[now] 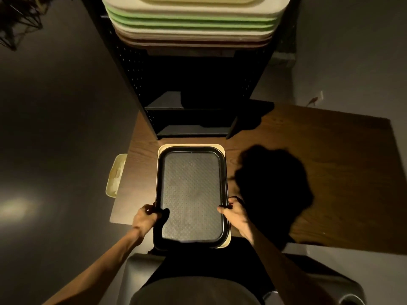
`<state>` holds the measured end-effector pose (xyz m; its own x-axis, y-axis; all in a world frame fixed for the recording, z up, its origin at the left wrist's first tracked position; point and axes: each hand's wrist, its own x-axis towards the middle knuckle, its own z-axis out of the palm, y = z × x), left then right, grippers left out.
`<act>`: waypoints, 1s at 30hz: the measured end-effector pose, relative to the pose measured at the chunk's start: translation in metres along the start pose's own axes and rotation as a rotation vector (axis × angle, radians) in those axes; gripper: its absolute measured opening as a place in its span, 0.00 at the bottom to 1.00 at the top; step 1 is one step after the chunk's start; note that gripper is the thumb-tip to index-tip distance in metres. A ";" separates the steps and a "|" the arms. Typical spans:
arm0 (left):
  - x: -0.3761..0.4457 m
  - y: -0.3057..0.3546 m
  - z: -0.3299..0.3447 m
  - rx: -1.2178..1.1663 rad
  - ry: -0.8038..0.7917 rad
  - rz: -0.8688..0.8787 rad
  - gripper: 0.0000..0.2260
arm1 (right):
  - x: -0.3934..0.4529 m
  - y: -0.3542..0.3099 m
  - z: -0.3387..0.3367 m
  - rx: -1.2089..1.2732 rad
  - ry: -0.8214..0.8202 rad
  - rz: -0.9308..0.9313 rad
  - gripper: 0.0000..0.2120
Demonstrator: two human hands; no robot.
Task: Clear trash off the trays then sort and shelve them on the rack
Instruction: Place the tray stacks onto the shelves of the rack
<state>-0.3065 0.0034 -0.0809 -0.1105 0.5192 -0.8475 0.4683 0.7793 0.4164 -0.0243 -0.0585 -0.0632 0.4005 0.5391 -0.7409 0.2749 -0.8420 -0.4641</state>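
A black tray (191, 194) with a textured grey floor lies lengthwise in front of me, on top of a cream tray (222, 148) whose rim shows at the far and right sides. My left hand (145, 219) grips the black tray's left rim near its near corner. My right hand (234, 211) grips the right rim opposite. The tray's floor carries no trash. Beyond it stands a dark rack (191, 111) with low shelves, and a stack of cream, green and brown trays (193, 25) sits on its upper level.
The trays rest on a brown wooden table (319, 172). A pale bin (115, 176) hangs off the table's left edge. A grey chair back (141, 271) is under me. The dark floor lies to the left, a grey wall to the right.
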 end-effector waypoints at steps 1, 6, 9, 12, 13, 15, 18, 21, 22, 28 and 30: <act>0.008 -0.006 0.001 0.012 0.001 0.000 0.20 | 0.001 0.000 0.001 -0.001 0.016 0.004 0.18; 0.018 -0.010 0.001 0.009 -0.008 -0.013 0.30 | 0.008 0.005 0.003 0.115 -0.011 0.129 0.21; 0.017 -0.009 -0.001 -0.042 -0.007 -0.040 0.30 | 0.008 0.000 -0.003 0.171 -0.062 0.169 0.12; 0.016 -0.005 -0.006 -0.098 -0.011 -0.056 0.33 | 0.011 0.003 0.002 0.176 -0.072 0.169 0.13; 0.015 -0.004 -0.007 -0.101 -0.012 -0.054 0.33 | 0.010 0.002 0.004 0.172 -0.053 0.160 0.14; 0.011 -0.001 -0.007 -0.095 -0.022 -0.056 0.30 | 0.011 -0.003 0.010 0.107 0.025 0.126 0.21; 0.004 0.005 -0.005 -0.085 -0.032 -0.038 0.23 | 0.011 -0.013 0.018 0.006 0.092 0.062 0.24; 0.017 -0.004 -0.002 -0.084 -0.057 -0.007 0.23 | 0.004 -0.023 0.024 -0.025 0.160 0.020 0.21; 0.016 -0.004 -0.002 -0.078 -0.065 -0.003 0.23 | 0.001 -0.025 0.025 -0.019 0.169 0.018 0.20; -0.007 0.011 -0.003 -0.066 -0.078 0.015 0.12 | 0.015 -0.021 0.016 0.257 0.070 0.098 0.08; -0.004 0.009 -0.006 -0.065 -0.078 0.004 0.18 | 0.013 -0.023 0.011 0.359 0.023 0.122 0.07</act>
<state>-0.3068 0.0104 -0.0722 -0.0389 0.4950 -0.8680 0.4106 0.7999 0.4377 -0.0352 -0.0324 -0.0679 0.4316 0.4312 -0.7923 -0.0981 -0.8507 -0.5164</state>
